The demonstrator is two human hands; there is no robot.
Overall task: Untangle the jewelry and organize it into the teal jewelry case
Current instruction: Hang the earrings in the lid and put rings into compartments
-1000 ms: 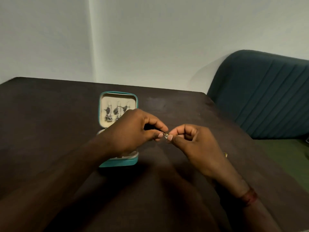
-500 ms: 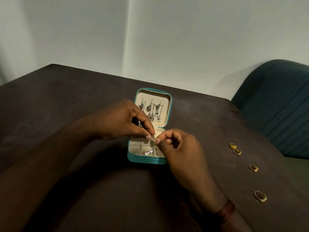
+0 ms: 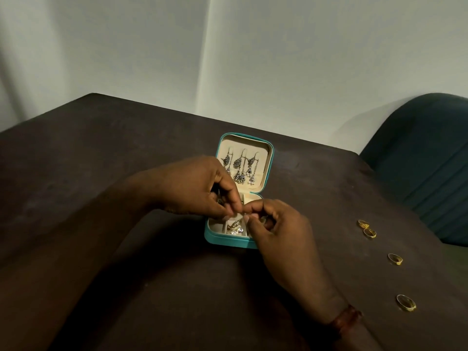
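Note:
The teal jewelry case lies open on the dark table, with three silver dangling earrings hung in its cream lid. My left hand and my right hand meet fingertip to fingertip over the case's tray, pinching a tiny jewelry piece that the fingers mostly hide. A small sparkling piece lies in a front compartment just below the fingertips. Several gold rings lie in a row to the right, from the ring pair down to the nearest ring.
The dark brown table stretches left and toward me. A teal upholstered chair stands at the table's right edge. A pale wall rises behind the table.
The view has swung left, bringing the case to the middle and the rings into sight. Both hands, still pinching the tiny piece, have lowered over the case's tray.

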